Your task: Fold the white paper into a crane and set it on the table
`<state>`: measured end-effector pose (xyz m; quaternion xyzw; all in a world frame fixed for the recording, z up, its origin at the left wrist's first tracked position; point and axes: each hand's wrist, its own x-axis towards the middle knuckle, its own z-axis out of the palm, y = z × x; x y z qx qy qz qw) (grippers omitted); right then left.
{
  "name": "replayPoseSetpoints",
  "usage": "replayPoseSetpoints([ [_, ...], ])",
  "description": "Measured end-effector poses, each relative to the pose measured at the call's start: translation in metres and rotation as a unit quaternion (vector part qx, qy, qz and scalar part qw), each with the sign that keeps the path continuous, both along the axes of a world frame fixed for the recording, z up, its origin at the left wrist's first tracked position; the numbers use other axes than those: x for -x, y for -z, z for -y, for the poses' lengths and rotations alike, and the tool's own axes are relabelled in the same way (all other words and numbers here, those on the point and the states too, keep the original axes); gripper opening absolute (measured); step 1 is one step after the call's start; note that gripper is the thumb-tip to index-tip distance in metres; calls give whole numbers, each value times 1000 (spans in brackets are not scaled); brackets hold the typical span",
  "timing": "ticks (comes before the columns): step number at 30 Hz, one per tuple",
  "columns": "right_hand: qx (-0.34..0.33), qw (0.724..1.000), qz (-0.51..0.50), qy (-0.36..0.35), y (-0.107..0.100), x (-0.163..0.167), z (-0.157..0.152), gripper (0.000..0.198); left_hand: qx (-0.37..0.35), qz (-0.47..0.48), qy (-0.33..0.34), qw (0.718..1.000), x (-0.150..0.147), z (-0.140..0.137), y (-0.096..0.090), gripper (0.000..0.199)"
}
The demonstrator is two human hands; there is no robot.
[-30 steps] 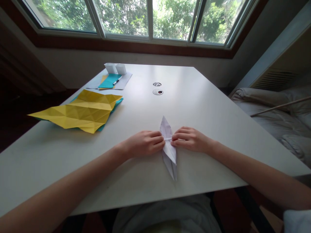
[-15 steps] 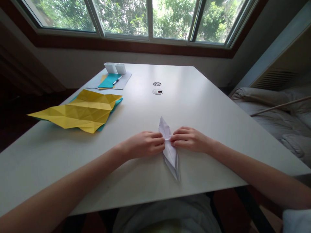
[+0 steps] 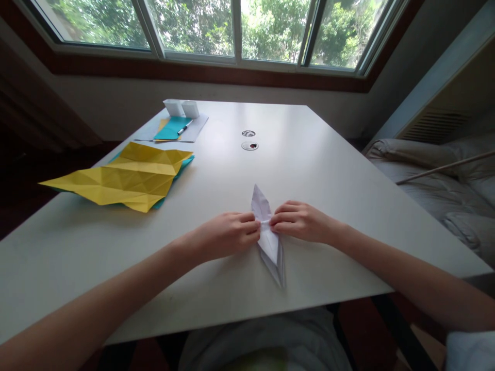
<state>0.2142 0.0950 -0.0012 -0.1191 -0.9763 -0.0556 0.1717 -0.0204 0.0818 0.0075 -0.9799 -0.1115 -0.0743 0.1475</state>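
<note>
A narrow folded white paper, pointed at both ends, lies on the table near its front edge. From the left, my left hand pinches its edge close to the middle crease. Opposite it, my right hand is closed on the right edge at the same height. The fingertips of both hands hide small parts of the paper's sides. Its lower end shows several layers that part slightly towards me.
Creased yellow paper lies over a teal sheet on the left. Behind are a teal paper, a pen and white folded boxes. Two round inserts sit in the white tabletop.
Both hands stay on the paper's middle. My left hand has dipped slightly, its fingers shifting a little along the edge. The whole view has drifted slightly.
</note>
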Motion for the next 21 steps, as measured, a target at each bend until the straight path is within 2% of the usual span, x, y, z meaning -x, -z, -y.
replayPoseSetpoints([
  [9, 90, 995, -5, 49, -1, -6, 8, 20, 56, -3, -61, 997, 7, 13, -4, 30],
  [17, 95, 993, 6, 68, -1, -9, 12, 23, 64, -29, -81, 994, 9, 18, -8, 32],
  [21, 76, 995, 17, 59, -2, -6, 13, 23, 67, -41, -76, 994, 9, 18, -8, 29],
])
